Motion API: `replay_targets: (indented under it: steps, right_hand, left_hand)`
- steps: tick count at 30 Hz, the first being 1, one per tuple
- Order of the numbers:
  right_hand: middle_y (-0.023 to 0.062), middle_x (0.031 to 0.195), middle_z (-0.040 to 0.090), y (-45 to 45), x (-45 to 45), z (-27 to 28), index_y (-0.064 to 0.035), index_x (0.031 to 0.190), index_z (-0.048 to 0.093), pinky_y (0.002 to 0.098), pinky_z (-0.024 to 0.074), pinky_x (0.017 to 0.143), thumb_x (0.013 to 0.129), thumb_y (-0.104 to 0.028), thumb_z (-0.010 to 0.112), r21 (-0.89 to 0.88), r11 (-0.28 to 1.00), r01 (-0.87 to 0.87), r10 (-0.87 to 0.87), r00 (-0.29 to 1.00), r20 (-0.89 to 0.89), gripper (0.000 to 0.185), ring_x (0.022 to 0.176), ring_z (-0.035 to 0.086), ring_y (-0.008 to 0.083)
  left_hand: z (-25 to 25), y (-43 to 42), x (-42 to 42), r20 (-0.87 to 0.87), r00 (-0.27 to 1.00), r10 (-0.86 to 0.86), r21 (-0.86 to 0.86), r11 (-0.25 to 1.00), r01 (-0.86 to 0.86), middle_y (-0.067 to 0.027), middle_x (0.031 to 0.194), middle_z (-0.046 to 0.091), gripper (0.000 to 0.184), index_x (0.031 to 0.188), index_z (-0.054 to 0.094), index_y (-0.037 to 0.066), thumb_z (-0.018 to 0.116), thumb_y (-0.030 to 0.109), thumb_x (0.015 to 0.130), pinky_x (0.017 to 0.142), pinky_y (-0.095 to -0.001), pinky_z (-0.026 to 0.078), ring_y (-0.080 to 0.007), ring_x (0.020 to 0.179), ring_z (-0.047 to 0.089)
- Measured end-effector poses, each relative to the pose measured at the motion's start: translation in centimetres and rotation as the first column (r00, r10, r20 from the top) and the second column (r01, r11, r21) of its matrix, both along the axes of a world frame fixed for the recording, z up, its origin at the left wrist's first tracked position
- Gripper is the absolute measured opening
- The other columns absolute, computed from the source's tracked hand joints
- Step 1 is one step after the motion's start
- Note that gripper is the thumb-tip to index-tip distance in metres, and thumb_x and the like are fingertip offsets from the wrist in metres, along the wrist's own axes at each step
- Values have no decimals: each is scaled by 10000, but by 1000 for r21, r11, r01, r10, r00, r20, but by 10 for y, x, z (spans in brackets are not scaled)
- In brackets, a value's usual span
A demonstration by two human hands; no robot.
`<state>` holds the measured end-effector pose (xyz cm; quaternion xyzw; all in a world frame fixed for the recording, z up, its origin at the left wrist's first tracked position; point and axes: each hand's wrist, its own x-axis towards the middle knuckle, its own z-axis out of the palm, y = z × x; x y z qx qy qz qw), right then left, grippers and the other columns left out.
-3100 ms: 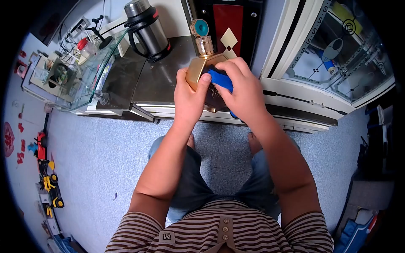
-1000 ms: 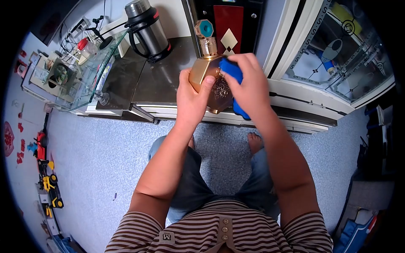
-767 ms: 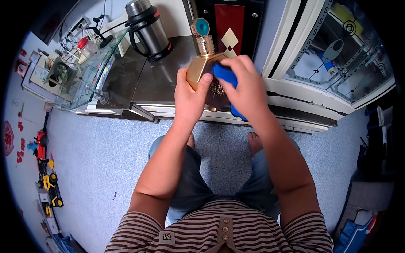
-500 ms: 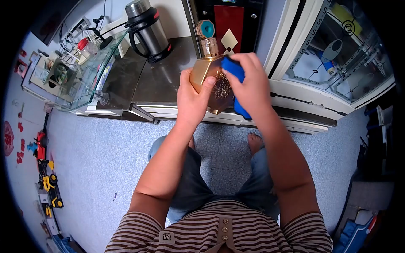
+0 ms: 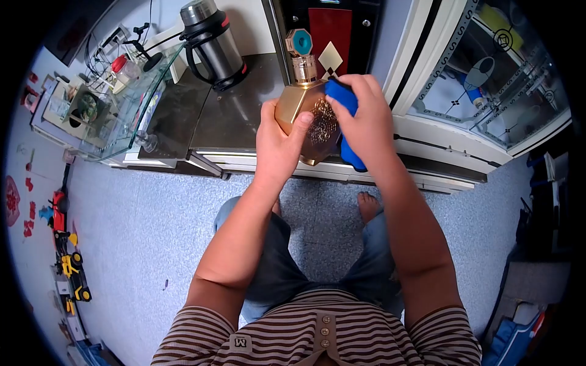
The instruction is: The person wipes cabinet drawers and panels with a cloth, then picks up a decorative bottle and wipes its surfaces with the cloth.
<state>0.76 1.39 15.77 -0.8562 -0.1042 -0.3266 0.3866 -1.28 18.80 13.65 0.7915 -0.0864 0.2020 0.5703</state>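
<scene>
A gold faceted bottle [image 5: 294, 104] with a teal-topped octagonal stopper is held up, tilted a little, above the front edge of the dark cabinet top. My left hand [image 5: 279, 137] wraps round its left side, thumb across the front face. In my right hand [image 5: 369, 119] is a blue cloth [image 5: 343, 97], pinched between thumb and fingers and pressed along the bottle's right side. The cloth's lower end hangs below that hand. Part of the bottle's right face is hidden by the cloth and fingers.
On the dark cabinet top [image 5: 244, 113] stands a steel thermos jug [image 5: 215, 49]. Left of it is a glass shelf [image 5: 143, 100]. Behind the bottle is a black-and-red box [image 5: 329, 36]. A patterned glass door [image 5: 482, 79] is at right, toy vehicles [image 5: 73, 268] at far left.
My right hand and the blue cloth have shifted slightly right along the bottle's side. My left hand and the bottle have stayed almost still.
</scene>
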Motion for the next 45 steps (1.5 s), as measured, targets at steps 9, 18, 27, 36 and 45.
replay_targets:
  steps: [9,18,27,36,45]
  right_hand:
    - [97,1111,621,10,-9,-1,-110,1137,638,429,562,829,827,-148,778,-68,993,-95,97,995,30,342,975,676,354]
    - [104,1118,622,11,-13,0,-99,1130,635,433,559,828,822,-149,781,-63,990,-130,134,989,64,344,982,674,357]
    - [100,1106,631,0,2,0,-111,1129,642,432,562,812,857,-187,767,-20,1000,-11,11,1000,16,308,980,680,345]
    - [105,1115,621,17,-20,0,-114,1148,640,428,558,829,801,-113,778,-78,975,-208,214,972,94,373,974,670,358]
    - [99,1097,632,2,1,-1,-111,1124,638,431,559,818,841,-190,780,-1,1000,-9,9,1000,14,327,987,676,349]
  left_hand:
    - [0,4,3,-37,999,22,-31,999,-23,-222,1058,692,588,1223,528,-25,737,439,928,876,-382,529,-296,991,693]
    - [1,2,2,-30,999,11,-23,1000,-11,-215,1058,695,601,1226,528,-28,737,449,926,876,-383,530,-297,988,694]
    - [0,2,-1,-24,1000,14,6,1000,-14,-178,1055,671,602,1241,523,-25,690,478,956,880,-357,516,-247,986,656]
    - [1,5,3,-61,998,27,-28,999,-28,-216,1056,697,584,1230,528,-21,738,432,928,885,-389,529,-304,998,693]
    - [-3,0,1,-6,1000,5,4,1000,-5,-218,1050,694,567,1218,525,-20,739,419,929,880,-389,529,-307,978,693]
